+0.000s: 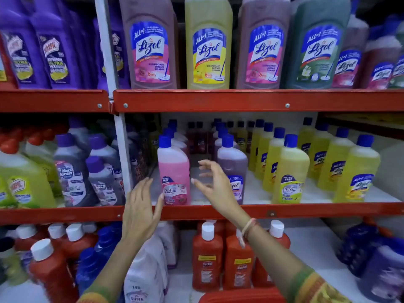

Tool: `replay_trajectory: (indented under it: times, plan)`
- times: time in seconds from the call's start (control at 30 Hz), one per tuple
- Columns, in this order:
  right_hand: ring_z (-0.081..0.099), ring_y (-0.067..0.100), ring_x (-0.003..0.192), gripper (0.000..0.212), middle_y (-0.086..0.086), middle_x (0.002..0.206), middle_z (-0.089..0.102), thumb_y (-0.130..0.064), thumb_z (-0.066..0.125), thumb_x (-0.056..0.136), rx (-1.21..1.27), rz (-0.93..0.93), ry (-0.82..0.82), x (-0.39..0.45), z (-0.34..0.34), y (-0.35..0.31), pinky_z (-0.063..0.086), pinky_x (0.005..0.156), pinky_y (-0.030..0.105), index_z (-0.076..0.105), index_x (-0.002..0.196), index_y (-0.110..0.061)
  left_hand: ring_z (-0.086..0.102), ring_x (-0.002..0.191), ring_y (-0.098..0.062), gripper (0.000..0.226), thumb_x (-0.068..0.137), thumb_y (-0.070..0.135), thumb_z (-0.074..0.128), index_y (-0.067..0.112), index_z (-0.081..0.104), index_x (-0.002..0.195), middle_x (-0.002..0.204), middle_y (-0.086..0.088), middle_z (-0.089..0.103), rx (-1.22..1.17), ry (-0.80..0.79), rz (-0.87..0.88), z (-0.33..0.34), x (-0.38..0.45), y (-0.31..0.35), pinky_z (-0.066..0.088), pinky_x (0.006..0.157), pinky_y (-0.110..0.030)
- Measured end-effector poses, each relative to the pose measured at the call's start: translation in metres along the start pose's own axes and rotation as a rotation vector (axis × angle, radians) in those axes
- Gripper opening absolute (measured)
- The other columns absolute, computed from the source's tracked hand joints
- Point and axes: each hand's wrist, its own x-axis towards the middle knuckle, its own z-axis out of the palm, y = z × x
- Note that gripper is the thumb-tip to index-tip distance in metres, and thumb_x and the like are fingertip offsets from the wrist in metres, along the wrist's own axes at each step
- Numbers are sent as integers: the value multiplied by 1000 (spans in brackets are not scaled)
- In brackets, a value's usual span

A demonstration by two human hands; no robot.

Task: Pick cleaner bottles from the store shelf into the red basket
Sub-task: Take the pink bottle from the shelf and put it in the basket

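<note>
A red basket (241,296) showed only its rim at the frame's bottom edge, below two raised arms. The left hand (141,209), fingers spread and empty, touched the pink cleaner bottle (174,173) on the middle shelf (306,209) with its thumb. The right hand (215,182), open and curled, held nothing just beside a purple bottle (232,162). Farther up, four large Lizol bottles (208,44) fronted the top shelf: two pink-labelled, one yellow, one green.
</note>
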Motion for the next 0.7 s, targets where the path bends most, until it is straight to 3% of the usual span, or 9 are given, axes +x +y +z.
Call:
replay_trajectory:
  times: [0.07, 0.17, 0.27, 0.4, 0.57, 0.7]
  plan:
    - [58, 13, 106, 62, 3, 124, 57, -26, 77, 78, -1, 90, -87, 7, 15, 1, 51, 84, 16, 45, 130, -16, 41, 129, -28, 66, 91, 53, 27, 6, 39, 135, 140, -16, 47, -1, -67, -14, 6, -3, -12, 33, 109, -46]
    - [60, 11, 105, 76, -2, 118, 61, -28, 83, 71, 58, 210, -179, 17, 40, 8, 48, 83, 9, 42, 132, -14, 42, 129, -29, 69, 91, 55, 24, 5, 42, 134, 139, -15, 49, 62, -155, 18, 24, -10, -29, 31, 111, -49]
    - [67, 16, 102, 76, 4, 118, 67, -36, 86, 65, 61, 287, -189, 24, 59, 21, 56, 87, 31, 45, 125, -17, 45, 128, -25, 66, 91, 56, 24, 9, 47, 130, 135, -10, 53, 142, -204, 93, 34, -16, -37, 18, 114, -48]
    - [70, 13, 94, 67, 6, 113, 70, -38, 86, 64, 164, 323, -97, 20, 75, 29, 60, 84, 39, 48, 116, -23, 44, 130, -25, 63, 92, 55, 26, 10, 46, 132, 138, -10, 51, 175, -246, 143, 37, -18, -45, 10, 114, -45]
    - [60, 18, 100, 58, 2, 109, 60, -43, 81, 69, 55, 156, 152, 10, 80, 15, 56, 82, 43, 45, 111, -27, 38, 134, -24, 67, 92, 58, 25, 11, 39, 138, 144, -10, 44, 168, -253, 175, 35, -19, -49, 9, 114, -44]
    - [48, 20, 97, 66, 5, 107, 51, -49, 71, 78, -352, -71, 334, 2, 63, -6, 52, 72, 35, 41, 128, -19, 40, 133, -26, 68, 92, 59, 23, 10, 40, 137, 142, -12, 47, 189, -256, 166, 36, -19, -48, 12, 113, -46]
